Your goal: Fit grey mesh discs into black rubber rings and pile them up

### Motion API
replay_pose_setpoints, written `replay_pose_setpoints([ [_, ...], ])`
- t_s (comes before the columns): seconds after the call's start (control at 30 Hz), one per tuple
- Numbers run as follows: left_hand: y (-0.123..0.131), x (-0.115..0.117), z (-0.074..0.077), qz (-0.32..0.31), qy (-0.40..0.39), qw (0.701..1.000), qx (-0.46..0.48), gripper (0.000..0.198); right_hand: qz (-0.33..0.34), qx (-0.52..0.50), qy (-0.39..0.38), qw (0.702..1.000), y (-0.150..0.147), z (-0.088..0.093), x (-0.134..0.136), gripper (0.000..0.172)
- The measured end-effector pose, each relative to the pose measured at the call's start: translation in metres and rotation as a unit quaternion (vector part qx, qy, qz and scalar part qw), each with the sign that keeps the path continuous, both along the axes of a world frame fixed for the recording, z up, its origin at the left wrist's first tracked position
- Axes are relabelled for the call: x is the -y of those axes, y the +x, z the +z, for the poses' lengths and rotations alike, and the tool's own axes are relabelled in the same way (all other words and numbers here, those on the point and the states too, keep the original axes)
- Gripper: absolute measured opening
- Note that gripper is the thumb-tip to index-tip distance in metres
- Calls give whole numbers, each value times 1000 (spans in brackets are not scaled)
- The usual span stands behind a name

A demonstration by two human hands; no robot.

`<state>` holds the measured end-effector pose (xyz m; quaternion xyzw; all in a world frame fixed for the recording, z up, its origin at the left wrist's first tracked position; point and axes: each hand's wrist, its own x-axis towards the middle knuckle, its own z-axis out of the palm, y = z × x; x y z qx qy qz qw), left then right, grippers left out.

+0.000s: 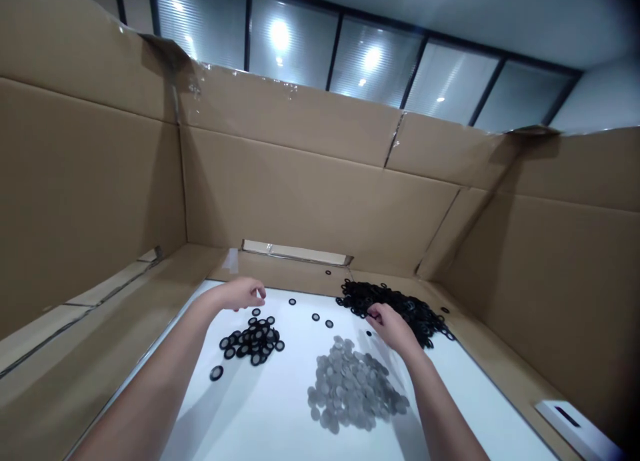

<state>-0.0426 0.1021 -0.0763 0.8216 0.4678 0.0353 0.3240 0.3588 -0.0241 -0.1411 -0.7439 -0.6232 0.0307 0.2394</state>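
My left hand (243,293) hovers at the back left of the white board, its thumb and fingers curved and apart, with nothing visible between them. Just below it lies a cluster of black rings with pale grey centres (255,339). At the near edge of a heap of loose black rings (410,307), my right hand (386,322) has its fingertips pinched together on what looks like a black ring, mostly hidden by the fingers. Between my forearms spreads a pile of translucent grey discs (353,387). A few filled rings (315,317) lie singly between the cluster and the heap.
Tall cardboard walls (310,187) enclose the white board (225,421) at the back and both sides. A white box with a dark slot (575,421) stands at the right. Stray rings (445,309) lie on the cardboard beyond the board.
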Motion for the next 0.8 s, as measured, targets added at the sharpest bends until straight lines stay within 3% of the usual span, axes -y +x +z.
replay_pose_setpoints([
  [0.13,-8,4,15,-13,29,999,15,51,1,37,3,999,-1,-32,5,31],
  [0.3,-13,16,25,-46,22,999,-7,51,104,70,-15,992,-41,-45,-10,34],
  [0.4,-13,22,30,-49,28,998,-8,52,128,94,-25,987,-55,-48,-15,29],
  [0.6,-16,33,41,-46,37,998,-7,53,17,140,-31,990,-24,-50,-15,29],
  [0.8,-16,37,43,-45,33,998,-5,54,-35,147,-50,987,-14,-52,-19,28],
])
